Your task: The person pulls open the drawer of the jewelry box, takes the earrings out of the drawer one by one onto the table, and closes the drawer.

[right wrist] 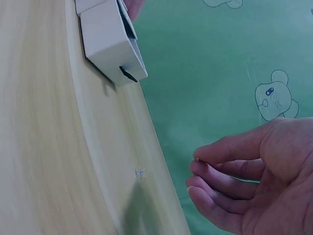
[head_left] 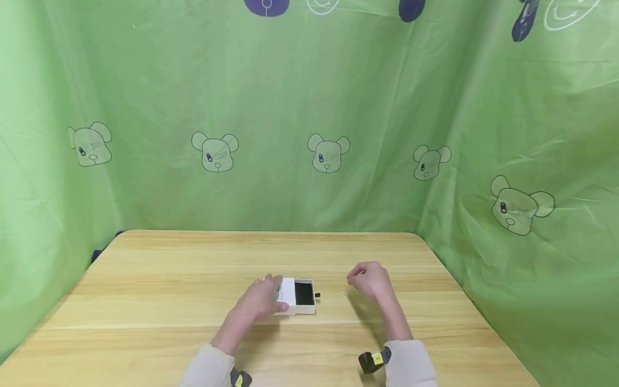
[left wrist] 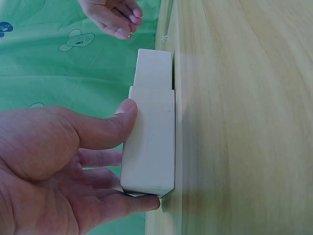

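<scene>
My left hand (head_left: 261, 298) grips the outer sleeve of a small white drawer box (head_left: 288, 293), thumb against the near side and fingers around the far side. The drawer is slid partly out toward the right, showing a black lining (head_left: 304, 294) and a black pull tab (right wrist: 128, 74). To the right of the box, my right hand (head_left: 371, 278) is held above the table. Its thumb and forefinger pinch a tiny gold-coloured piece (right wrist: 196, 159), mostly hidden by the fingertips. A small sparkling, spiky piece (right wrist: 140, 173) lies on the table below that hand.
The wooden table (head_left: 169, 279) carries the box and the sparkling piece. Green curtains (head_left: 271, 107) printed with bear heads hang behind it and along both sides. Black devices (head_left: 372, 362) sit at both wrists, by the light sleeves (head_left: 411, 363).
</scene>
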The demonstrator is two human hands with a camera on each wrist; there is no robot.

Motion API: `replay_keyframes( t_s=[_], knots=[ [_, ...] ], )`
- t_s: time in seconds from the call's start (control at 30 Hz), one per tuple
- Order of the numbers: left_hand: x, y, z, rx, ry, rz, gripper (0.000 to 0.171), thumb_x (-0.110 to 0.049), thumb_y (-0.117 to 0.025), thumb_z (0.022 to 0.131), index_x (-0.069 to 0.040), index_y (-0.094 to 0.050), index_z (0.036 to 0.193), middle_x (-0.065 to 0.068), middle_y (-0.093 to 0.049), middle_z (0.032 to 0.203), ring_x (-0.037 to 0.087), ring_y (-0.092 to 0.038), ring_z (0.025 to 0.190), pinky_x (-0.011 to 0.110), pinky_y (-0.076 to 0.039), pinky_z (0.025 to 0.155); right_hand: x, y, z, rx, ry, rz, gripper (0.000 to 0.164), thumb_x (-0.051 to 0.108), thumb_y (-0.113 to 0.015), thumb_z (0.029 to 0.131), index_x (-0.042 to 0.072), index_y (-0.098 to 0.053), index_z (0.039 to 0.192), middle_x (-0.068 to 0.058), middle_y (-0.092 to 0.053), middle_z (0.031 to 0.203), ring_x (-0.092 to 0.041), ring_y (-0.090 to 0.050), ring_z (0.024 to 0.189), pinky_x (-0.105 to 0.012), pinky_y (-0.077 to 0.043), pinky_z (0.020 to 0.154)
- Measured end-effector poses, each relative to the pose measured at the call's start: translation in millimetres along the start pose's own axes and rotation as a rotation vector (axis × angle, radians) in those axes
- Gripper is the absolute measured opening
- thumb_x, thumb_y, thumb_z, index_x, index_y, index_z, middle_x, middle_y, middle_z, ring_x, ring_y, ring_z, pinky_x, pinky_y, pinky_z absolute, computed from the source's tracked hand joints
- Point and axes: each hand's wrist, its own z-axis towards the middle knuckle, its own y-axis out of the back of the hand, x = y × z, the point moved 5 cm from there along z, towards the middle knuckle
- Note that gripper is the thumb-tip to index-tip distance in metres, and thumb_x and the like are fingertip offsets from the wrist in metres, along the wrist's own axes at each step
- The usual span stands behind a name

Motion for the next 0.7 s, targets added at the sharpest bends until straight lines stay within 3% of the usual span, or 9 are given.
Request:
replay_keyframes(
  t_s=[0.47,0.7],
  knots=[
    [0.1,0.6,-0.6,0.000,-0.006,0.003,0.076,-0.027,-0.081,0.085,-0.003,-0.048,0.149,0.031,-0.043,0.152,0.051,-0.048,0.135,0.061,-0.041,0.113,-16,-6,0,0.041,-0.053,-0.003,0.012,0.005,-0.071,0.082,0.004,-0.076,0.092,-0.008,-0.068,0.081,-0.019,-0.058,0.071,-0.026,-0.047,0.057],
    [-0.4,1.4,0.2,-0.002,-0.005,0.011,0.076,-0.027,-0.081,0.086,-0.003,-0.048,0.149,0.031,-0.044,0.152,0.051,-0.049,0.134,0.061,-0.042,0.113,-22,-12,1,0.030,-0.054,-0.015,0.009,0.002,-0.072,0.077,0.004,-0.075,0.086,-0.008,-0.070,0.081,-0.020,-0.059,0.072,-0.026,-0.047,0.057]
  ],
)
